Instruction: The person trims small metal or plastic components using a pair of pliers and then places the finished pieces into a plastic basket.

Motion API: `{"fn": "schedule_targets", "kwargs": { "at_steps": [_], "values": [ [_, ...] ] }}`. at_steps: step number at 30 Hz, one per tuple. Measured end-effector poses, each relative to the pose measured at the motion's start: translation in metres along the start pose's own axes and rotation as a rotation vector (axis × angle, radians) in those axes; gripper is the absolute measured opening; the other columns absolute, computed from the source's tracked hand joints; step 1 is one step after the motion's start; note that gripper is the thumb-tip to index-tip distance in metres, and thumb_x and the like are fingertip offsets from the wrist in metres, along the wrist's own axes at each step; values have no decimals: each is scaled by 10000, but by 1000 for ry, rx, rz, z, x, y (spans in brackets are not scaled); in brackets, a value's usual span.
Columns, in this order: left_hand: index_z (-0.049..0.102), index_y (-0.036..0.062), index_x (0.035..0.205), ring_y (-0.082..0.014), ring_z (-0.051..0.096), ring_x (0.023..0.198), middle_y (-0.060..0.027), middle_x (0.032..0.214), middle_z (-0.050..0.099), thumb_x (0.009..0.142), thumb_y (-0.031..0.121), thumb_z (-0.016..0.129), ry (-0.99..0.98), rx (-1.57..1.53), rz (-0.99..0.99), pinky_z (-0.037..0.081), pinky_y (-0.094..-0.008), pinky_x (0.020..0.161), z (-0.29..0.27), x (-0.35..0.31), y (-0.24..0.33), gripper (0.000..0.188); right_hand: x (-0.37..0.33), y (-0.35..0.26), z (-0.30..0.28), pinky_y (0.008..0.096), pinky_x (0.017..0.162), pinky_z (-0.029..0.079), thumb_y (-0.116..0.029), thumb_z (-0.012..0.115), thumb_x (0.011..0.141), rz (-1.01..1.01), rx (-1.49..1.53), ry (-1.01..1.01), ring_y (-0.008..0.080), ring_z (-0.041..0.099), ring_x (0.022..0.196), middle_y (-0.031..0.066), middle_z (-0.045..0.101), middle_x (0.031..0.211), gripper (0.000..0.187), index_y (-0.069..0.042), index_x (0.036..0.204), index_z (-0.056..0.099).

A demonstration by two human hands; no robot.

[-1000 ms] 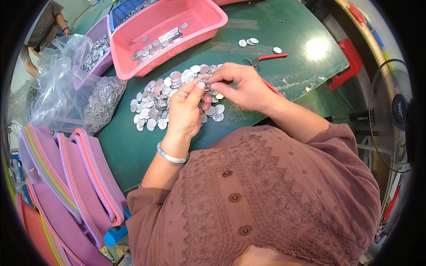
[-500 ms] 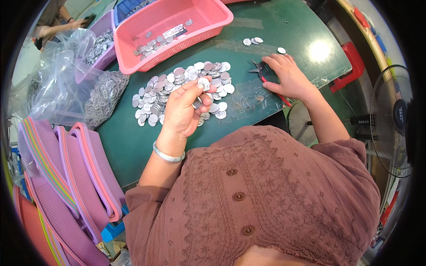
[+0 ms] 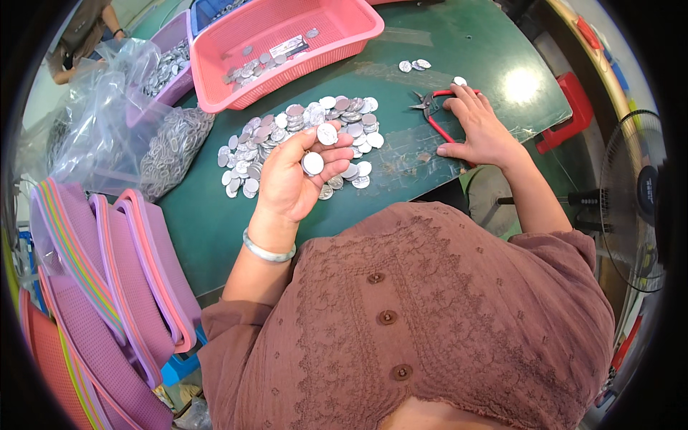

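Observation:
My left hand is raised over a heap of round silver metal discs. Its thumb and index finger pinch one disc, and a second disc lies against the curled fingers. My right hand rests on the green table with its fingers spread. Its fingertips are just beside a single disc; whether they touch it I cannot tell. Red-handled cutting pliers lie by that hand, jaws pointing left, partly hidden under the fingers and palm.
Beyond the heap stands a pink basket with some discs. A few discs lie apart. At left are a clear bag of metal links, a purple basket and stacked purple baskets. A fan stands right; a person is far left.
My left hand has turned and loosened, bringing the second disc into plain view. The right hand has shifted slightly toward the lone disc. More of the pliers shows, their handles spread apart.

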State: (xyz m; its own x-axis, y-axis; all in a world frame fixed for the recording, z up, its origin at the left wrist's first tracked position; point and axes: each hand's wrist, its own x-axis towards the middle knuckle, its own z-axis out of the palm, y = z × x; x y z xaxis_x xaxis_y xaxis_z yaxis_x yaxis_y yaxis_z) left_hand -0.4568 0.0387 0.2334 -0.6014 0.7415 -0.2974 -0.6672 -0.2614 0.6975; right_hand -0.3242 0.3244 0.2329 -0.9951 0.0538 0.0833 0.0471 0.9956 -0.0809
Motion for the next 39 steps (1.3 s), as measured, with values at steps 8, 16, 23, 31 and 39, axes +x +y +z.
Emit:
{"fn": "schedule_targets", "kwargs": {
  "at_steps": [8,16,23,31,39],
  "values": [
    [471,-92,1147,-236,644,821,-212,1011,604,924,185,380,-39,-67,-23,547,-278,732,-2,2,-2,367,0,2,8,399,848,357,-214,636,686,-148,-72,191,299,483,949,139,505,976,370,-19,969,500],
    [542,-34,1083,-150,630,734,-123,919,638,895,144,494,61,120,6,517,-218,626,8,-4,-1,263,11,13,7,374,773,411,-71,599,688,-87,-98,61,290,499,888,135,503,920,298,-43,968,502],
    [587,4,978,-44,467,512,-46,793,629,869,146,570,111,284,165,326,-161,444,8,-4,-10,179,15,-11,-17,391,744,423,-48,560,735,-82,394,-42,341,507,868,171,488,913,258,-27,973,463],
    [612,-10,971,-36,414,482,-59,733,618,857,88,572,154,361,307,318,-153,443,15,-5,-10,155,31,-75,-29,406,609,427,-150,591,781,-268,608,-102,363,548,724,161,546,769,210,-22,885,462],
    [615,-14,991,-38,415,477,-61,716,618,846,62,567,204,350,309,328,-154,452,15,-11,-7,170,34,-86,-24,418,568,416,-145,594,772,-288,644,-108,369,552,677,165,554,705,199,-20,837,453]
  ]
}}
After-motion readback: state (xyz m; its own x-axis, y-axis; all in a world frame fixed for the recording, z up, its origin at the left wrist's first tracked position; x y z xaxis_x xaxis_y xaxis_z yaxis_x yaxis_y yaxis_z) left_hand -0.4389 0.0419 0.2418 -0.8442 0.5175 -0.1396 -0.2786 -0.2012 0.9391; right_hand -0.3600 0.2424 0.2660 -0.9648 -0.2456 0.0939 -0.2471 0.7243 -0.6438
